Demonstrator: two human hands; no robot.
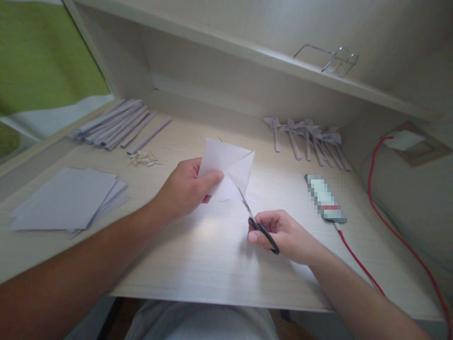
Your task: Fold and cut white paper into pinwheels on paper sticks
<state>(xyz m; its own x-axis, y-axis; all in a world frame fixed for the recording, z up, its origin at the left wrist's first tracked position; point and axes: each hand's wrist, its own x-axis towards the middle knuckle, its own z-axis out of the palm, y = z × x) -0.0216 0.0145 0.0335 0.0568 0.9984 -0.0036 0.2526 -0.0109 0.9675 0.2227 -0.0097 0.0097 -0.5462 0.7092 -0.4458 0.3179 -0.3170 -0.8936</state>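
My left hand [189, 189] pinches a square sheet of white paper [235, 163] by its left side, thumb on top, and holds it above the desk. Lines run from the sheet's corners toward its middle; I cannot tell which are cuts and which are creases. In my right hand [279, 236] is a pair of black-handled scissors [261, 228], fingers around the handles. The blades point up and away, at the paper's lower right edge. Whether they touch the sheet is not clear. A white scrap or edge shows on the desk just under the paper.
At the left lie a stack of white paper squares [67, 198], rolled paper sticks [116, 123] and a small heap of pale short pieces [143, 159]. Several paper pinwheels [307, 137] lie at back right. A phone [324, 198] with a red cable [361, 262] is at right. A shelf [247, 52] overhangs the back.
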